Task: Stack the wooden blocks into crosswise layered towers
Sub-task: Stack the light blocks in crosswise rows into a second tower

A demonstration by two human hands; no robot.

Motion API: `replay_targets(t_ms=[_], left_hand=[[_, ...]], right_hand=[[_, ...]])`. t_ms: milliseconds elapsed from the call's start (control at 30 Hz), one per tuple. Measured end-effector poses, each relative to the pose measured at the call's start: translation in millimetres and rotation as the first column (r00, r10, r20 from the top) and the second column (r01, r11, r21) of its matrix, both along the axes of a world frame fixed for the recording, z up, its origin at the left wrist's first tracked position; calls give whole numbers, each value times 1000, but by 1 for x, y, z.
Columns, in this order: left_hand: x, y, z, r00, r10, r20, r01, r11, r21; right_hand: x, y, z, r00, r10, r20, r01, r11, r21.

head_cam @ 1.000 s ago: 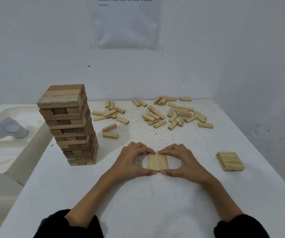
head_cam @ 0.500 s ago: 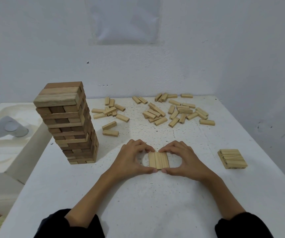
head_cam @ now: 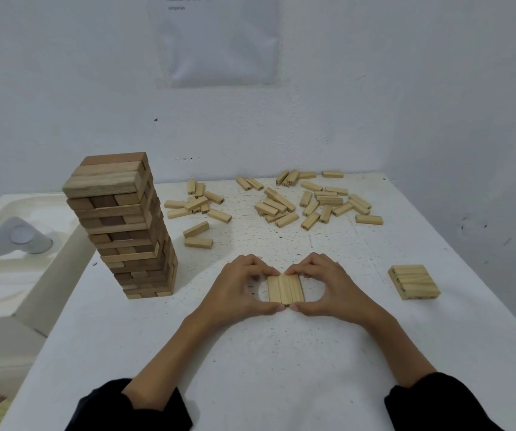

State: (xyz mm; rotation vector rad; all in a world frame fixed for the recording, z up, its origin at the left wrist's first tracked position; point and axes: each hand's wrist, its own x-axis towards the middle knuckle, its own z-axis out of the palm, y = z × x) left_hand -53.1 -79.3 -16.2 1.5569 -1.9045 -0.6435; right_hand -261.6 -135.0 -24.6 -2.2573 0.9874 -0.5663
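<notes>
Three pale wooden blocks (head_cam: 285, 289) lie side by side as one flat layer on the white table (head_cam: 281, 368), near its middle. My left hand (head_cam: 238, 290) curls round the layer's left side, with forefinger at the far end and thumb at the near end. My right hand (head_cam: 328, 287) mirrors it on the right side, pinching the same ends. A tall crosswise tower of darker, larger blocks (head_cam: 126, 228) stands at the left. A low flat stack of pale blocks (head_cam: 413, 281) lies at the right.
Several loose pale blocks (head_cam: 297, 200) are scattered across the far part of the table, with two (head_cam: 197, 236) nearer the tower. A white moulded tray (head_cam: 17, 253) with a grey object sits beyond the left table edge. Walls close the back and right.
Both hands stay round the three-block layer; the fingers have pressed slightly closer together. The view has shifted a little.
</notes>
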Motion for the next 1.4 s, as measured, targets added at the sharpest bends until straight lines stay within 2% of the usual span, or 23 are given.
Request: replay_targets(t_ms=[200, 467, 667, 1067, 1400], left_hand=[[-13, -4, 16, 998, -54, 13, 55, 995, -77], [-77, -30, 43, 991, -135, 15, 136, 982, -131], [-128, -50, 51, 982, -183, 53, 188, 973, -135], [-184, -70, 30, 986, -157, 57, 162, 984, -78], [-186, -72, 20, 983, -144, 115, 152, 986, -68]], right_hand=[[-18, 6, 20, 994, -18, 110, 14, 999, 29], [-83, -2, 52, 992, -101, 82, 102, 995, -9], [-135, -13, 59, 981, -172, 88, 169, 985, 39], [-184, -37, 50, 985, -168, -38, 171, 979, 107], [-187, -42, 38, 980, -150, -132, 160, 985, 69]])
